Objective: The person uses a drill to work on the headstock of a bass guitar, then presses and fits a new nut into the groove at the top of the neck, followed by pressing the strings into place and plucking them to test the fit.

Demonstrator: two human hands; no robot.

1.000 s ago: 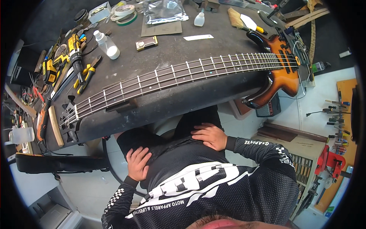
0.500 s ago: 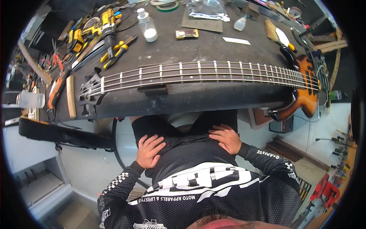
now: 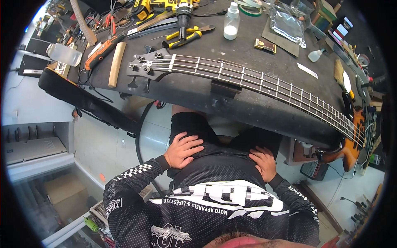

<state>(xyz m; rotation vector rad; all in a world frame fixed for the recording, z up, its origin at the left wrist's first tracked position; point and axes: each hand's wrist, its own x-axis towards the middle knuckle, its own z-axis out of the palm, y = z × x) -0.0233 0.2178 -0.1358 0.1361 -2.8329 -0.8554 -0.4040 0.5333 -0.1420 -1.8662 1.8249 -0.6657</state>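
My left hand (image 3: 184, 150) lies flat on my left thigh, its fingers spread over the black shorts (image 3: 194, 128). On the other thigh rests my right hand (image 3: 264, 163), also with fingers stretched out and holding nothing. Across the near side of the workbench lies an electric bass guitar (image 3: 264, 82), strings up. Its dark headstock (image 3: 149, 66) points left, and its sunburst body (image 3: 352, 144) sits at the far right. Under the neck is a small dark block (image 3: 226, 88). Both hands are apart from the bass.
Left of the headstock lie a wooden stick (image 3: 117, 64) and an orange-black power tool (image 3: 103, 51). Behind are yellow-handled pliers (image 3: 188, 38), a cordless drill (image 3: 182, 16), a clear bottle (image 3: 231, 25), a small card packet (image 3: 265, 45), a white strip (image 3: 307, 70) and a brush (image 3: 340, 72).
The view has swung toward the left, so the bench and bass appear shifted right and tilted. My hands stay resting on my thighs.
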